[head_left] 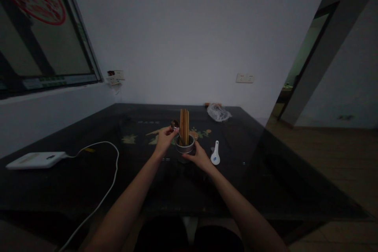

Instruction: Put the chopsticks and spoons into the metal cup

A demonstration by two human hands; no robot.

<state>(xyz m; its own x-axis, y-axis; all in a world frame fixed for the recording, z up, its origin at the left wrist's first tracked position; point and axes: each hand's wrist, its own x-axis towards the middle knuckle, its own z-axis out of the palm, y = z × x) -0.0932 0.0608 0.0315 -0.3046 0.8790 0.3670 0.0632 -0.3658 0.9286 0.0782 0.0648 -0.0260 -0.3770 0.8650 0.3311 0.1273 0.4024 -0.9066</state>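
Near the middle of the dark table stands a round metal cup (185,149) with several wooden chopsticks (184,126) upright in it. My left hand (165,138) is closed on a metal spoon (175,125) close to its bowl; the spoon's handle slants down into the cup beside the chopsticks. On the cup's right side my right hand (199,156) grips its wall, thumb toward the front and fingers behind. A white ceramic spoon (215,154) with a blue mark lies on the table just right of my right hand.
A white power bank (37,160) with a white cable (117,161) lies at the left, the cable running off the front edge. A crumpled clear plastic bag (218,113) sits at the back by the wall. The table (251,189) has a glossy dark top with floral decoration.
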